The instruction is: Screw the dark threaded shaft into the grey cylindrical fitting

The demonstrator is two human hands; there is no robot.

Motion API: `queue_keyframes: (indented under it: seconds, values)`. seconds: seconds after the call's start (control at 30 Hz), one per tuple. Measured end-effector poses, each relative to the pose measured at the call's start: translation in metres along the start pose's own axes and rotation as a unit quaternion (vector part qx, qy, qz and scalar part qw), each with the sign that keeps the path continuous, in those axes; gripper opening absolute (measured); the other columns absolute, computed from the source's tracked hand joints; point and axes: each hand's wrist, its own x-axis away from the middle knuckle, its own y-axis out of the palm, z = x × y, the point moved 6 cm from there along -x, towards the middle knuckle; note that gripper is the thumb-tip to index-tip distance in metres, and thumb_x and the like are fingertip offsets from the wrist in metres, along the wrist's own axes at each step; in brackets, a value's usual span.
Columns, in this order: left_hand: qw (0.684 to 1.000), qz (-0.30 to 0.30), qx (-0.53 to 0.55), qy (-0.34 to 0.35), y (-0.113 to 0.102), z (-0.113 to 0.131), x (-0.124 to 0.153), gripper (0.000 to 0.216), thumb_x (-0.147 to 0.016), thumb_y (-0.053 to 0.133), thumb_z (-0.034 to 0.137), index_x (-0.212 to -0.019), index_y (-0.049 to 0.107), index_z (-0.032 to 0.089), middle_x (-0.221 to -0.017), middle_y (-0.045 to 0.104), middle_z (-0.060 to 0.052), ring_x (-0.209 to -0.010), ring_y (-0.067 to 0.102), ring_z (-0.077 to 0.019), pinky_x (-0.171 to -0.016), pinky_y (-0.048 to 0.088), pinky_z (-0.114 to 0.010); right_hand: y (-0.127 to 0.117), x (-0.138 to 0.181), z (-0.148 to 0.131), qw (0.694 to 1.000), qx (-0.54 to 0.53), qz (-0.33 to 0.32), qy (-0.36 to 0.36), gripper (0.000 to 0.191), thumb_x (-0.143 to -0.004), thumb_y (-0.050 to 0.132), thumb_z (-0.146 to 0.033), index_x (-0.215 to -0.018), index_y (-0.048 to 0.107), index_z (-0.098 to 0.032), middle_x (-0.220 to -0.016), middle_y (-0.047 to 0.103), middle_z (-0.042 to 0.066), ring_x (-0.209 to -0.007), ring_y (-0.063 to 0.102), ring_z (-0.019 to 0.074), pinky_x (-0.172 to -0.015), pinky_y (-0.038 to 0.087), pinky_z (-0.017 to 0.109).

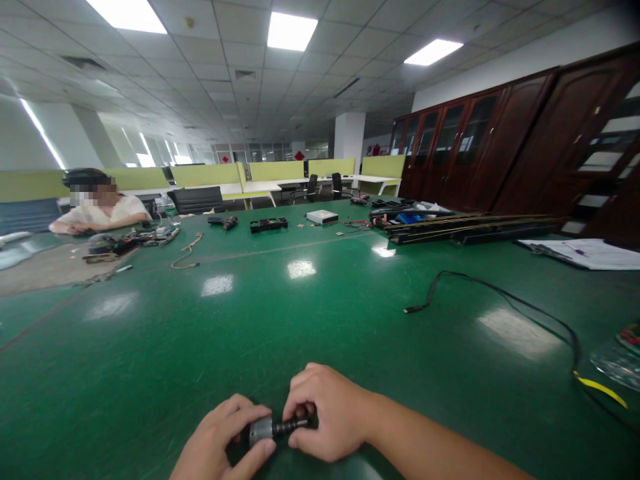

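Low in the head view, a small grey metal cylinder with a dark ribbed shaft lies level just over the green tabletop. My left hand is closed on its thick end, thumb below and fingers above. My right hand is curled around the thin shaft end from the right, its thumb and forefinger close against the shaft. The palm side of the right hand and the shaft's tip are partly hidden by the fingers.
A black cable curves across the right side, near a clipboard with papers. Long dark metal bars lie at the back right. Farther back are a white drive box, a black frame and a power drill. A person sits far left.
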Motion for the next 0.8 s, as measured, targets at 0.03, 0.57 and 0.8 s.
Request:
queue_keyframes:
  seconds: [0.03, 0.57, 0.8]
  values:
    - [1.000, 0.002, 0.004, -0.005, 0.000, 0.000, 0.000, 0.024, -0.085, 0.068, 0.040, -0.103, 0.075, 0.027, -0.089, 0.071, -0.004, -0.080, 0.068, -0.0187, -0.076, 0.054, -0.023, -0.001, 0.000, 0.000, 1.000, 0.000, 0.003, -0.002, 0.018, -0.071, 0.072, -0.033, -0.086, 0.072, -0.021, -0.074, 0.067, -0.002, -0.071, 0.062, 0.0140, -0.077, 0.044, 0.026]
    - [0.999, 0.022, 0.013, -0.037, -0.005, 0.007, -0.001, 0.021, -0.084, 0.067, 0.040, -0.099, 0.076, 0.027, -0.087, 0.070, -0.002, -0.078, 0.065, -0.0182, -0.074, 0.052, -0.023, -0.025, 0.008, 0.028, 0.992, -0.071, -0.031, 0.101, 0.008, -0.063, 0.072, -0.019, -0.068, 0.066, -0.018, -0.054, 0.054, -0.007, -0.048, 0.050, 0.0085, -0.052, 0.039, 0.020]
    - [0.999, -0.020, 0.012, -0.049, -0.004, 0.008, -0.001, 0.024, -0.086, 0.065, 0.040, -0.102, 0.075, 0.026, -0.091, 0.070, -0.004, -0.083, 0.067, -0.0199, -0.076, 0.052, -0.024, -0.017, 0.007, 0.020, 0.994, -0.073, -0.029, 0.073, 0.011, -0.062, 0.075, -0.021, -0.067, 0.066, -0.018, -0.053, 0.053, -0.009, -0.049, 0.052, 0.0075, -0.075, 0.046, 0.026]
